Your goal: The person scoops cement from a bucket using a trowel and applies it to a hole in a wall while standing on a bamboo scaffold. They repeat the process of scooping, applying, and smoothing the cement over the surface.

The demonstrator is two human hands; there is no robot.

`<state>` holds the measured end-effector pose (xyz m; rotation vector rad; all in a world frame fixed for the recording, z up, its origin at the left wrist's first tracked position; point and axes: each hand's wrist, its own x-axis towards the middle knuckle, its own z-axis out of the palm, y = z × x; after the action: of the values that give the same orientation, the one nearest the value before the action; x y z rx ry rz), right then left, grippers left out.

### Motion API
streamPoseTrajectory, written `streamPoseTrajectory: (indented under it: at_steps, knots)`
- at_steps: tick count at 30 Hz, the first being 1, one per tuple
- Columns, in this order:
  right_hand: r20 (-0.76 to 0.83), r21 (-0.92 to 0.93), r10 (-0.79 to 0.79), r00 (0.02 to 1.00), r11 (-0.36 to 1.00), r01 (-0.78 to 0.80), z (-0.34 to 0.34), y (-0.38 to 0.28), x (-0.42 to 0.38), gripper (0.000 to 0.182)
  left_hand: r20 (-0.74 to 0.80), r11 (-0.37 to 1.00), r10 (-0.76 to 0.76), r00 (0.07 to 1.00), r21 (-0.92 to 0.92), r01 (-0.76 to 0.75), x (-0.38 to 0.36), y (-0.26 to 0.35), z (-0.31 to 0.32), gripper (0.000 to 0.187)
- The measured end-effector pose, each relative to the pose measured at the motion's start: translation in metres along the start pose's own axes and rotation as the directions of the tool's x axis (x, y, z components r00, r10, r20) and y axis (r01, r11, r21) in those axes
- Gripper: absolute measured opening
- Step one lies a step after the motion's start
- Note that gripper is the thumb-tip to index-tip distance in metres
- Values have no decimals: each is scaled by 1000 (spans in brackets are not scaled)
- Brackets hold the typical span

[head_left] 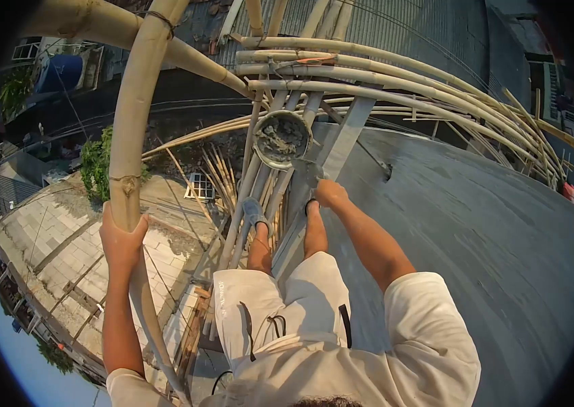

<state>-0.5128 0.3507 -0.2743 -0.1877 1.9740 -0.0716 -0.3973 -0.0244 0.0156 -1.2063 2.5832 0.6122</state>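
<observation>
Upright on the left stands a thick bamboo pole (132,122), and my left hand (123,237) is wrapped round it. My right hand (331,194) is closed on a trowel (310,173), whose handle is hidden in the fist. The trowel's grey blade lies beside the lower right rim of a bucket (281,140). Wet grey mortar (280,138) is in the bucket, which rests on bamboo poles beyond my feet. To the right of my legs spreads a grey plastered wall (450,258).
My feet, one in a blue-grey shoe (254,211), are on narrow bamboo poles (238,227). Curved horizontal poles (382,64) cross beyond the bucket. Far below on the left lies a block-covered surface (49,237), with a green plant (97,166) beside it.
</observation>
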Motion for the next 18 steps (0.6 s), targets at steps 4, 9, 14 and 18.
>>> streamPoseTrajectory:
  at_steps: [4,9,14,18]
  knots:
    - [-38,-74,-67,997,995,64,24,-61,149,29,-120,998,-17,993,60,25,-3,-20,7,68]
    - [15,-58,-8,1000,998,9,61,-45,243,30,-193,982,-164,967,60,178,-14,-44,-7,72]
    - [68,-162,41,997,986,-30,24,-35,251,33,-75,969,-217,973,105,224,-16,-39,-15,68]
    - [127,-316,36,991,949,7,-17,-41,232,35,-227,987,-105,968,94,130,-18,-28,-2,67]
